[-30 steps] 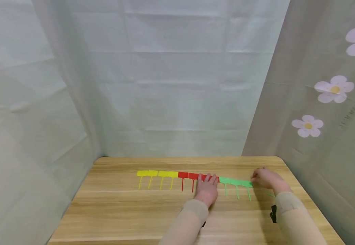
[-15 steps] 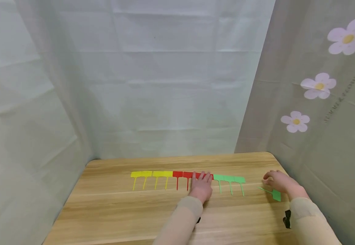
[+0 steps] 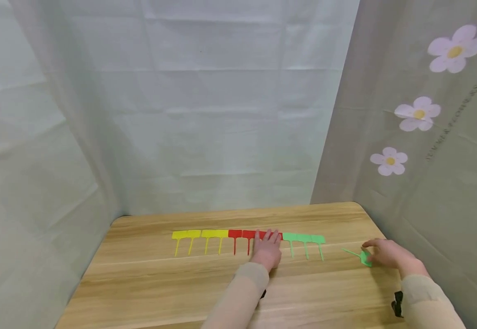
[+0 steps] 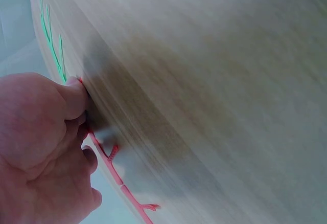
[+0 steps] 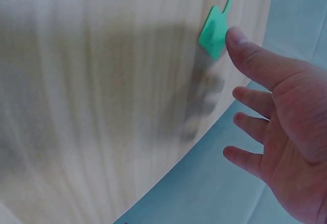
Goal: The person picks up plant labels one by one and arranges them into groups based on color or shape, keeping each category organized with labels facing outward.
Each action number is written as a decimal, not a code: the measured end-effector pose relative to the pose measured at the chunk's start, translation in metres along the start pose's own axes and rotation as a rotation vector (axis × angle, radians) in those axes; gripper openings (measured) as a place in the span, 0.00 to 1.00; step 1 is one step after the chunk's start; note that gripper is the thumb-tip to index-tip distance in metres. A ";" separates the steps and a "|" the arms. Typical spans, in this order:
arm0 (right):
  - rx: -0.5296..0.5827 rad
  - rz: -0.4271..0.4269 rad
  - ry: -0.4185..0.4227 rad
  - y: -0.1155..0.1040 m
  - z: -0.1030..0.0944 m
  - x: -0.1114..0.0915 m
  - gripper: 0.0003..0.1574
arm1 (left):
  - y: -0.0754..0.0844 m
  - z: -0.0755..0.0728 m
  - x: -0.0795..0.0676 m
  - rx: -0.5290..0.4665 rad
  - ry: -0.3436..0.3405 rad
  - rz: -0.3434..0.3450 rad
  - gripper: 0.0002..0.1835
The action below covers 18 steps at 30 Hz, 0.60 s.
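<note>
A row of T-shaped plastic plant labels lies across the table: yellow labels [image 3: 200,233] at the left, red labels [image 3: 235,233] in the middle and green labels [image 3: 303,237] at the right. My left hand [image 3: 267,251] rests on the red labels, fingers spread over them and partly covering them. Right of the row, a single green label [image 3: 363,258] lies at a slant with its stem toward the left. My right hand [image 3: 388,253] is over its broad end; in the right wrist view its thumb [image 5: 240,42] is beside the label and the other visible fingers are loosely extended. The index finger is hidden there.
The wooden table [image 3: 172,292] has rounded back corners. Pale cloth walls [image 3: 218,137] stand behind it and at both sides. The right cloth bears printed flowers [image 3: 390,161]. A black wrist piece [image 3: 397,304] shows under the right sleeve.
My right hand has moved right, away from the end of the row, to the loose green label. My left hand has stayed on the red labels. The head view has shifted to the right.
</note>
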State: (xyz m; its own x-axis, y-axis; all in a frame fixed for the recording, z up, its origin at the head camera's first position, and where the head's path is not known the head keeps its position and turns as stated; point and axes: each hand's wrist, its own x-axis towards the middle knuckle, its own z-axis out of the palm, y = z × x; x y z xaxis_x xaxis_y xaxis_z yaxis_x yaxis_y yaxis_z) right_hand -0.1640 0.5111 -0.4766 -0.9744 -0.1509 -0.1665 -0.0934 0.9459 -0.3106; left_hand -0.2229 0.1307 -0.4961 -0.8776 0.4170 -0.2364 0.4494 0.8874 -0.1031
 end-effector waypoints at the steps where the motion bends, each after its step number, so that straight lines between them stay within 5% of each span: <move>1: 0.003 0.006 -0.003 0.002 0.002 -0.001 0.30 | 0.000 0.000 0.000 -0.001 -0.001 0.000 0.32; 8: -0.013 0.066 -0.006 0.010 0.017 -0.005 0.45 | -0.001 0.000 -0.001 -0.002 -0.001 0.000 0.32; 18: -0.047 0.149 0.076 -0.003 0.020 -0.006 0.38 | 0.001 -0.001 -0.001 -0.008 0.000 -0.013 0.32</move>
State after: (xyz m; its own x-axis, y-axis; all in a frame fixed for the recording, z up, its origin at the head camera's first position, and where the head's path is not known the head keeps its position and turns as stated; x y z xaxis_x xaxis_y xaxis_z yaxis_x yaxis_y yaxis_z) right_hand -0.1534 0.5037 -0.4936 -0.9907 0.0124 -0.1356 0.0454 0.9689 -0.2433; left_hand -0.2215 0.1310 -0.4954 -0.8835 0.4052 -0.2350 0.4364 0.8943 -0.0988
